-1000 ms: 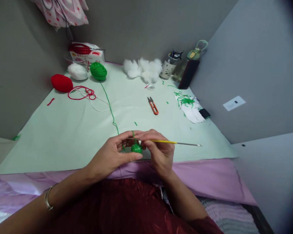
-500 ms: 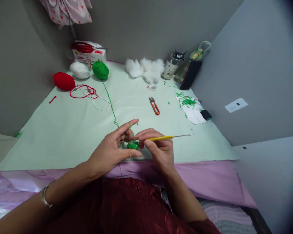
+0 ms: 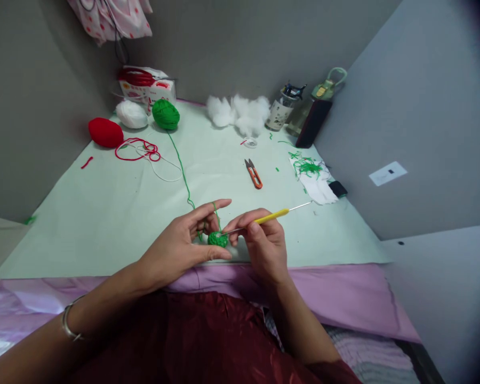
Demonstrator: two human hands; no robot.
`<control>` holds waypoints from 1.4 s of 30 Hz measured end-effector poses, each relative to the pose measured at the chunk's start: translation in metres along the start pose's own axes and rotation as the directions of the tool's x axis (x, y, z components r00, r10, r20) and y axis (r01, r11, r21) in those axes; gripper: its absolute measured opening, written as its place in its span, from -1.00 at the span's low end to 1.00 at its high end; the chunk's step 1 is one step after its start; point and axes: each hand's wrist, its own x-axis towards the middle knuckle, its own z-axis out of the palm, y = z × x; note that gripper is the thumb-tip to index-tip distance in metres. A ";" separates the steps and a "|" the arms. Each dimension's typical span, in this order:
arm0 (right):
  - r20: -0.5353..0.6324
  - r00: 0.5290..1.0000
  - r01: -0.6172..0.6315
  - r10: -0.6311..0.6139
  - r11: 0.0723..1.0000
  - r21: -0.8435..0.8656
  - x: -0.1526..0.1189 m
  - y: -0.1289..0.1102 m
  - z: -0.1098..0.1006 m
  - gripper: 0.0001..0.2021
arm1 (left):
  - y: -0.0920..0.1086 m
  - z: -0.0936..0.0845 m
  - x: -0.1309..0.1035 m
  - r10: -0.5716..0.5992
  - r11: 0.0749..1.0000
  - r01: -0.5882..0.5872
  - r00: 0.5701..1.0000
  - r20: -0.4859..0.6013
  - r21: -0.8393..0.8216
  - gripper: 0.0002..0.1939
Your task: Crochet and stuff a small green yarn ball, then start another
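Observation:
A small round green crochet piece (image 3: 217,239) sits between the thumb and fingers of my left hand (image 3: 180,240). Green yarn passes over the raised left index finger and runs back across the table to a green yarn ball (image 3: 166,114). My right hand (image 3: 264,242) grips a yellow-handled crochet hook (image 3: 272,216) near its middle. The hook's left tip touches the top of the green piece, while its other metal end points up to the right.
Orange snips (image 3: 253,174) lie beyond my hands. Red (image 3: 105,133) and white (image 3: 132,114) yarn balls stand back left. White stuffing (image 3: 248,114), a pen cup (image 3: 280,111) and a bottle (image 3: 304,114) line the back. Green scraps (image 3: 307,167) lie on white paper at right.
The crochet hook has tilted, its right end rising and shifting slightly left. My right hand has turned with it. The left index finger is slightly lower.

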 end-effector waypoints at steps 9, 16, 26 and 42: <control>0.093 0.995 -0.020 0.021 1.000 -0.005 0.004 -0.004 -0.006 -0.82 | 0.003 -0.002 -0.001 -0.025 1.000 0.025 0.997 0.068 -0.003 -0.15; 0.105 0.995 0.012 0.001 0.991 -0.130 0.001 -0.015 -0.005 -0.87 | 0.004 -0.006 -0.002 0.007 0.996 -0.011 0.999 0.045 0.086 -0.17; 0.399 0.841 0.539 -0.366 0.630 -0.558 -0.007 -0.032 0.006 -0.76 | -0.004 -0.001 -0.001 0.228 0.949 -0.202 0.970 -0.085 0.243 -0.31; 0.472 0.734 0.622 -0.488 0.204 -0.756 -0.026 -0.021 0.004 -0.61 | -0.003 0.004 -0.006 0.326 0.932 -0.299 0.938 -0.114 0.203 -0.42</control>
